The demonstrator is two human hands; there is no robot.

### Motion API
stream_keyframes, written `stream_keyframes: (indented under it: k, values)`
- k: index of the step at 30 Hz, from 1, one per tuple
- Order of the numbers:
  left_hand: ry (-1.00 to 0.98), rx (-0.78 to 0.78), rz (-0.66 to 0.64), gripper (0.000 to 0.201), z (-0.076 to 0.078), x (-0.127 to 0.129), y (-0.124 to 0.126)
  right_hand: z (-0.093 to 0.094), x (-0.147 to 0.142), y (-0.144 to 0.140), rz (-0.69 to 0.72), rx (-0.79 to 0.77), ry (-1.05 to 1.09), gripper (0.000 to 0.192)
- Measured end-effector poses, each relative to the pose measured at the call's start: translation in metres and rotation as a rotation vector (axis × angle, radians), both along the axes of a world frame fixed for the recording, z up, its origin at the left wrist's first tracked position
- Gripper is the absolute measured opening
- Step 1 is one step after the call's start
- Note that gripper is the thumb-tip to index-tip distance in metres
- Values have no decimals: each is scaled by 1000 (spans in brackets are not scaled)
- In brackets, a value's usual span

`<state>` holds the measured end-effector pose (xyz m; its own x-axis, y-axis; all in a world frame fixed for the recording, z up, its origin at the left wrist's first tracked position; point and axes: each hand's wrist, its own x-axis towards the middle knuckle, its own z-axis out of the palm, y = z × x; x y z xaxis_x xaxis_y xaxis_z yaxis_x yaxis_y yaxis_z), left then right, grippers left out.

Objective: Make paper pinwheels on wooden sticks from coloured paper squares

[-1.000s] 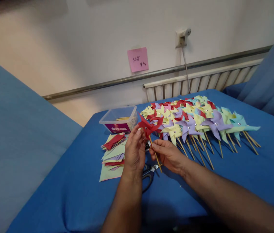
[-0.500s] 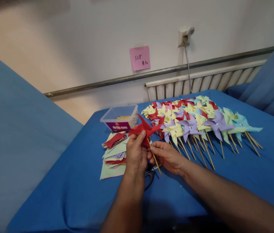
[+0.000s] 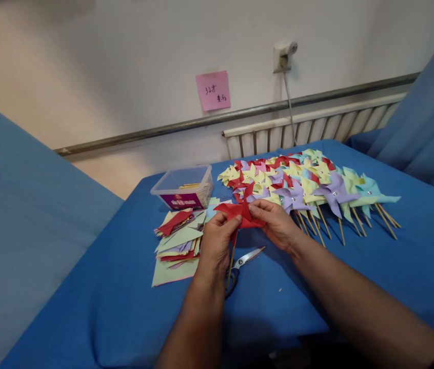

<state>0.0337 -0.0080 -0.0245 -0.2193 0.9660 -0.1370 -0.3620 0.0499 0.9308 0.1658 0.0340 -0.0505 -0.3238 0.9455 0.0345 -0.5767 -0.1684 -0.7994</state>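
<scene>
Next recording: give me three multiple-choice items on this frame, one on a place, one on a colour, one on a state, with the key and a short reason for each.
1. Where do the scissors lie?
A. inside the plastic box
B. on the blue cloth in front of the hands
C. on top of the pinwheel rows

2. What colour is the pinwheel held in the hands?
A. red
B. purple
C. yellow

3. How is the held pinwheel gripped?
A. by the right hand alone
B. by neither hand, it lies on the cloth
C. by both hands at once

Key: 1 B, the scissors rest on the blue cloth just below the wrists. 2 A, the paper between the fingers is red. 3 C, the left hand and the right hand both pinch it.
</scene>
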Motion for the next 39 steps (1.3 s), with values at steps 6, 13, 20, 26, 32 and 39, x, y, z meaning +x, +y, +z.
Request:
stream_keyframes:
  k: [6,13,20,26,32,39]
  values:
    - [-3,-41,1,27,1,0,1,-2,-2,0,33,3,11,29]
    - [-41,-47,-43,27,3,1,0,-2,-1,1,8,2,-41,27]
    - [-51,-38,-12,28,3,2,-1,3,0,-1,7,4,-37,29]
    - [-15,-52,-4,27,1,2,0,-2,-1,0,-36,25,-97,31]
    - [81,-3,29,27,1,2,-1,-1,2,-2,-245,173,-173,27]
    - [333,102,73,19,-4,2,1,4,3,-13,-589,868,-701,31]
